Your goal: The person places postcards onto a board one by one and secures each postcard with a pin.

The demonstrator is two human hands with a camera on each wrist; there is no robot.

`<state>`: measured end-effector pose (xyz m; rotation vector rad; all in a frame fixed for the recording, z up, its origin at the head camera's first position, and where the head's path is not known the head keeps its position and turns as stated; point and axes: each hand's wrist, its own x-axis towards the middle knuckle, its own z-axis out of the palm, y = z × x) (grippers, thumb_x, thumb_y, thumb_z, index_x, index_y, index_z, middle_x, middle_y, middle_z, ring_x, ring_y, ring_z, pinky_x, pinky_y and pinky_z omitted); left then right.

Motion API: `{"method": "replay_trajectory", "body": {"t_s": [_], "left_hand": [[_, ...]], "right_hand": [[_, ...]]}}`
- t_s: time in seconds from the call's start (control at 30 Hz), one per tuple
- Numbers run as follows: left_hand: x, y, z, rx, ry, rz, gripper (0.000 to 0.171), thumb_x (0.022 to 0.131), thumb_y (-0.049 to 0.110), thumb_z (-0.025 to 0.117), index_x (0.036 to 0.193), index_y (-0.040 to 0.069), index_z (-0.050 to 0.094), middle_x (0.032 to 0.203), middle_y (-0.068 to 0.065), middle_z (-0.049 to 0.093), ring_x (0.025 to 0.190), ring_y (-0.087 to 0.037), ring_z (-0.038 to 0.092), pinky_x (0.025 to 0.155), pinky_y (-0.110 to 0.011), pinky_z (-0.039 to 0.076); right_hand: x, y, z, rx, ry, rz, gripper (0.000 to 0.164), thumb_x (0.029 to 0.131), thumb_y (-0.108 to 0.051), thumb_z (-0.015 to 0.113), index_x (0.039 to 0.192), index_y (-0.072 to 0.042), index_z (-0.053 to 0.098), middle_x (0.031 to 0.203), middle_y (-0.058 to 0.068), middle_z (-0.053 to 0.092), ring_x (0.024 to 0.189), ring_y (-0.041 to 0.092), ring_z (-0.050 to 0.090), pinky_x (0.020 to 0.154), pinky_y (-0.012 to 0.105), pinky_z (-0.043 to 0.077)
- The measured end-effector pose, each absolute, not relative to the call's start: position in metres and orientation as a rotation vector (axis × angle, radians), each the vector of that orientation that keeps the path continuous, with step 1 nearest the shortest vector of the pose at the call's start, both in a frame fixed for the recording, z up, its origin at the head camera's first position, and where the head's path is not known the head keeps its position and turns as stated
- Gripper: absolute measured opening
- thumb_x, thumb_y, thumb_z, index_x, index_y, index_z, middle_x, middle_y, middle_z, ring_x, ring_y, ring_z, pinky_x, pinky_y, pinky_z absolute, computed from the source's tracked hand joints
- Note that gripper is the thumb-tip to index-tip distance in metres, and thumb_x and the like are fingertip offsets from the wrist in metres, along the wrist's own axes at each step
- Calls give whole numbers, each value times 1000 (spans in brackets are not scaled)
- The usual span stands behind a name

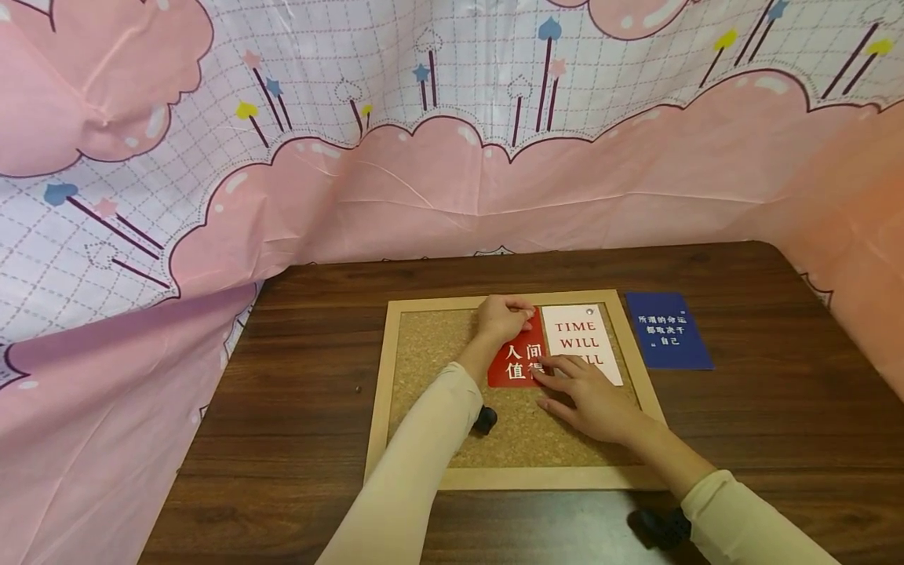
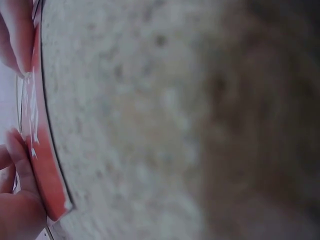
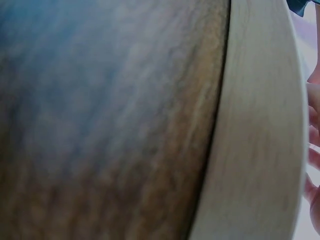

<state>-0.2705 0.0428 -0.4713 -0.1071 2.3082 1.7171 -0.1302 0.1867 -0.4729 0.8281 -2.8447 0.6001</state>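
Note:
A red card (image 1: 507, 370) with white characters lies on a cork board (image 1: 431, 392) framed in pale wood. My left hand (image 1: 503, 318) is over the card's top edge, fingers bent toward its upper right corner; whatever may be between the fingertips is hidden. The fingers of my right hand (image 1: 589, 396) are spread and rest on the red card's lower right part. Under that hand is part of a white card (image 1: 582, 333) lettered in red, with a small round pin (image 1: 589, 312) at its top right corner. In the left wrist view the red card (image 2: 50, 180) appears edge-on between both hands.
A dark blue card (image 1: 671, 333) with white characters lies on the brown wooden table (image 1: 297, 408), right of the board. Black wrist devices show at the left wrist (image 1: 486, 420) and right wrist (image 1: 660, 527). Pink and white patterned cloth (image 1: 424, 173) hangs around the table.

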Motion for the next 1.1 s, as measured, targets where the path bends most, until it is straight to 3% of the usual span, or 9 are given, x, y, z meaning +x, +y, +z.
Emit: {"method": "replay_trajectory", "body": {"t_s": [0.57, 1.1], "left_hand": [[-268, 41, -470, -72, 2442, 1634, 7, 87, 8, 71, 85, 6, 78, 75, -8, 75, 56, -12, 69, 49, -18, 52], [-263, 45, -466, -79, 2522, 1624, 9, 87, 4, 70, 87, 4, 79, 78, -10, 76, 60, -17, 72, 45, -15, 48]], "right_hand": [[-130, 187, -472, 855, -2850, 576, 49, 88, -31, 70, 132, -9, 61, 135, 13, 56, 124, 33, 52, 102, 54, 42], [-130, 186, -469, 828, -2938, 558, 52, 89, -34, 69, 135, -10, 59, 138, 12, 54, 129, 33, 49, 106, 54, 40]]}}
